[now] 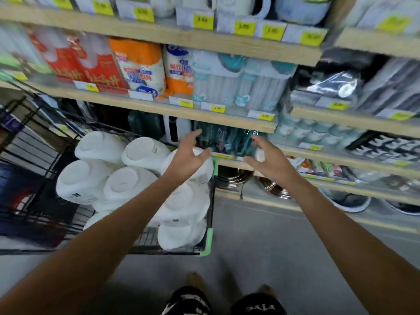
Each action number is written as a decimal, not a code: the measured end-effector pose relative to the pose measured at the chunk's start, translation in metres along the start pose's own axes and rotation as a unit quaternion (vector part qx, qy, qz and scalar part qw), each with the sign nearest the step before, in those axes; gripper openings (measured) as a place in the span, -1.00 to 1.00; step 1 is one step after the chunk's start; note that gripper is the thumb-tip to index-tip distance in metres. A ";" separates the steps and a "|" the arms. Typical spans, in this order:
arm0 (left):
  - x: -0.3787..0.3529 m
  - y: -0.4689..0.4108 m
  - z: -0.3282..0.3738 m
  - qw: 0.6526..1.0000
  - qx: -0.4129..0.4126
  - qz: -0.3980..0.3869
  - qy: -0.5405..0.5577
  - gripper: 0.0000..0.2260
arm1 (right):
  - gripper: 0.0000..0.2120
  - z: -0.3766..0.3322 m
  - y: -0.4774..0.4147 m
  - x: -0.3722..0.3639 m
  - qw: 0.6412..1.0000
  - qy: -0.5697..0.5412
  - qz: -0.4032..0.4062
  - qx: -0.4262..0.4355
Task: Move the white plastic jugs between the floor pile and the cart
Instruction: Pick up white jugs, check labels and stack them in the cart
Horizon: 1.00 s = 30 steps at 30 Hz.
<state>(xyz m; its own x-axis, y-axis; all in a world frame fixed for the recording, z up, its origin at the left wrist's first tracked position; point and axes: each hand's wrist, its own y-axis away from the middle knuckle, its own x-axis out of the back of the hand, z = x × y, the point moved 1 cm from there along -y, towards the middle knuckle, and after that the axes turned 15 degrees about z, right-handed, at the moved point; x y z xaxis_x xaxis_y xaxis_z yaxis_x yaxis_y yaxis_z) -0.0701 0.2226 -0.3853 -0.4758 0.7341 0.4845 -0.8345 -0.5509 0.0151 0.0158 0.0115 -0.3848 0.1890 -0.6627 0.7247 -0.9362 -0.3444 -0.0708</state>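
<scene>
Jugs (127, 183) lie piled in the cart (209, 235), seemingly just before the shelves (204, 114).

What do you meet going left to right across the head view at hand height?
Black wire cart → white jugs piled in it → left hand, fingers spread, over the jugs → right hand, open and empty, clear of the cart → shelf edge with yellow price tags.

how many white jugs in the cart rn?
8 showing in the cart: two at the back, two mid-left, one low, three along the right side. More may sit underneath.
</scene>
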 end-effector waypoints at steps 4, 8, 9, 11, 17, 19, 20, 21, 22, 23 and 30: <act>-0.028 -0.010 0.117 0.994 -0.098 -0.020 0.034 -0.55 | -0.48 0.003 -0.010 0.109 0.996 -0.029 0.083 0.000; -0.072 0.012 0.232 0.982 -0.182 -0.049 0.022 -0.55 | -0.53 0.015 0.000 0.225 0.990 -0.042 0.136 0.022; -0.084 0.022 0.257 0.978 -0.200 -0.053 0.024 -0.54 | -0.53 0.022 0.004 0.253 0.988 -0.040 0.143 0.030; -0.110 0.045 0.302 0.970 -0.232 -0.057 0.033 -0.53 | -0.54 0.034 0.018 0.309 0.985 -0.034 0.162 0.040; -0.195 0.107 0.427 0.954 -0.282 -0.050 0.093 -0.57 | -0.69 0.073 0.063 0.460 0.969 -0.057 0.230 0.074; -0.225 0.126 0.462 0.949 -0.278 -0.053 0.138 -0.60 | -0.72 0.085 0.077 0.498 0.962 -0.069 0.253 0.075; -0.241 0.137 0.478 0.946 -0.280 -0.057 0.156 -0.60 | -0.72 0.091 0.084 0.516 0.959 -0.074 0.262 0.077; -0.256 0.146 0.493 0.943 -0.279 -0.064 0.171 -0.61 | -0.73 0.097 0.091 0.531 0.956 -0.080 0.272 0.079; -0.270 0.156 0.507 0.940 -0.279 -0.071 0.182 -0.61 | -0.73 0.104 0.097 0.545 0.952 -0.088 0.282 0.079; -0.283 0.165 0.520 0.938 -0.278 -0.078 0.192 -0.61 | -0.73 0.112 0.103 0.558 0.949 -0.091 0.290 0.079; -0.383 0.209 0.573 0.927 -0.281 -0.151 0.197 -0.59 | -0.71 0.193 0.128 0.623 0.941 -0.117 0.316 0.033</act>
<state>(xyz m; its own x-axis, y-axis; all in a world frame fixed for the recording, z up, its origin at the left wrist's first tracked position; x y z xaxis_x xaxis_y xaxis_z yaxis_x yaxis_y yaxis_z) 0.0968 -0.4015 -0.0669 -0.1686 0.9703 0.1734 -0.9063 -0.0835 -0.4143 0.0708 -0.5735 -0.0751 -0.3310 -0.8749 0.3535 -0.8650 0.1316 -0.4843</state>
